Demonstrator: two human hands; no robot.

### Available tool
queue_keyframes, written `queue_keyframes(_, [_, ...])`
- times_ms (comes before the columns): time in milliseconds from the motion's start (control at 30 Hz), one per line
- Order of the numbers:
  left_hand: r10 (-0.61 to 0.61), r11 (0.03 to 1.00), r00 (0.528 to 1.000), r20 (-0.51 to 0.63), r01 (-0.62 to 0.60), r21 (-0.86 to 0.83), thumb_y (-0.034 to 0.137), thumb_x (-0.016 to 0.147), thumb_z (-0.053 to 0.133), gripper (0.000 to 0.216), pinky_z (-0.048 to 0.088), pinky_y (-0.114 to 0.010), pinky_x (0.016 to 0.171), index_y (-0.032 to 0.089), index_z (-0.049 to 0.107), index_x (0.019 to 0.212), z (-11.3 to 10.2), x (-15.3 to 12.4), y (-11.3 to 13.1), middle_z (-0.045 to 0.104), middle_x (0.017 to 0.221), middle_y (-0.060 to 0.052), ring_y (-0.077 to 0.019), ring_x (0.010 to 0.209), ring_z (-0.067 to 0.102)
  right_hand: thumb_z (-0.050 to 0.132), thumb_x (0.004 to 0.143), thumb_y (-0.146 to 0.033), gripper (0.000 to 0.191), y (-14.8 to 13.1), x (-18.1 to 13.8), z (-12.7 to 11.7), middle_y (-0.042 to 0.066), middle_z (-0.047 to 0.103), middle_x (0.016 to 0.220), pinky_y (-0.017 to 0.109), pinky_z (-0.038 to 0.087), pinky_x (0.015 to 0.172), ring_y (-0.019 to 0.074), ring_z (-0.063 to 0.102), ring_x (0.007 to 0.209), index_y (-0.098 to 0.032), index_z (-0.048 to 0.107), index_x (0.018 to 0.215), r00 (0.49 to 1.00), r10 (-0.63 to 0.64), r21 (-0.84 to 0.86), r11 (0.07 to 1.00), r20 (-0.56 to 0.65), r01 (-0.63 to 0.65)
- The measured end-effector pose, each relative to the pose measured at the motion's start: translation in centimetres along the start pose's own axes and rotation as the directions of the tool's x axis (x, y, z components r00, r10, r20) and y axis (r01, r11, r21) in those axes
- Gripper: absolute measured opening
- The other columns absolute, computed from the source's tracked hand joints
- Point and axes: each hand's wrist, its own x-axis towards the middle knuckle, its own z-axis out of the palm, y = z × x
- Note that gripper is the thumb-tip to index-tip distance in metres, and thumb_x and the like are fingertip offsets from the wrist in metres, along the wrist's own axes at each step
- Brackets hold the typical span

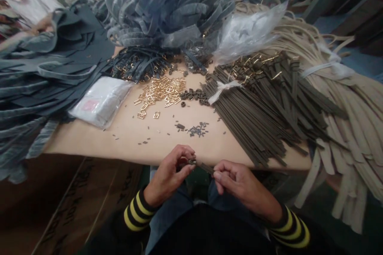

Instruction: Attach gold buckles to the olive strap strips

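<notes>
While left hand (173, 171) and right hand (237, 179) pinched a dark strap (206, 168) near the worktop (95, 141) edge, it slanted lengthwise between them, neither nearer.

Buckles (164, 89) lie mid-surface (89, 140), with loops (196, 95) just to their right and bits (197, 129) in front of the loops. Left of the buckles sits a packet (100, 101), beside the left heap (26, 83). Behind the buckles rises the back heap (161, 8); right of it is a bag (248, 30). Right of the loops, a bundle (248, 119) slants toward the near edge. Beyond it, strips (347, 103) hang off the right side. Before the near edge, a strap (206, 167) lies between the left hand (172, 171) and right hand (239, 181).
</notes>
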Motion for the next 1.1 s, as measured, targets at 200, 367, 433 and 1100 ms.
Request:
queue_keyframes(200, [-0.057,0.991,0.998,0.004,0.057,0.124,0.013,0.073,0.051,0.008,0.043,-0.025,0.065,0.015,0.05,0.08,1.3,-2.1,-0.5,0.055,0.074,-0.002,-0.0121,0.069,0.052,0.043,0.08,-0.031,0.02,0.0,-0.6,0.5,-0.001,0.054,0.053,0.019,0.032,0.048,0.0079,0.045,0.048,-0.014,0.048,0.071,0.999,0.02,-0.14,0.99,0.037,-0.014])
queue_keyframes(367, [0.055,0.97,0.988,0.141,-0.087,0.228,0.015,0.075,0.05,0.005,0.042,-0.025,0.065,0.017,0.052,0.079,2.1,-2.9,-0.2,0.055,0.075,-0.003,-0.0133,0.07,0.051,0.043,0.079,-0.023,0.017,-0.6,-1.4,0.1,-0.002,0.055,0.054,0.019,0.031,0.049,0.0079,0.045,0.049,-0.014,0.051,0.068,0.992,-0.002,-0.338,0.94,0.128,0.046])
queue_keyframes(433, [0.09,0.973,0.98,0.178,-0.124,0.193,0.016,0.075,0.05,0.003,0.042,-0.026,0.066,0.017,0.053,0.077,2.8,-3.2,-0.2,0.056,0.075,-0.004,-0.0137,0.072,0.051,0.042,0.08,-0.023,0.017,-0.4,-1.6,0.3,-0.002,0.055,0.054,0.019,0.03,0.049,0.0077,0.044,0.049,-0.014,0.051,0.069,0.986,-0.016,-0.333,0.94,0.168,0.072])
queue_keyframes(1100, [-0.373,0.84,0.927,-0.028,0.325,-0.434,0.048,0.072,0.05,0.033,0.033,-0.019,0.044,0.015,0.044,0.066,4.1,-3.3,-1.4,0.045,0.048,0.005,-0.0063,0.041,0.04,0.042,0.079,-0.034,0.018,0.8,-0.5,1.4,-0.001,0.055,0.063,0.018,0.032,0.042,0.0059,0.041,0.042,-0.018,0.041,0.071,0.983,0.098,-0.146,0.986,0.157,-0.076])
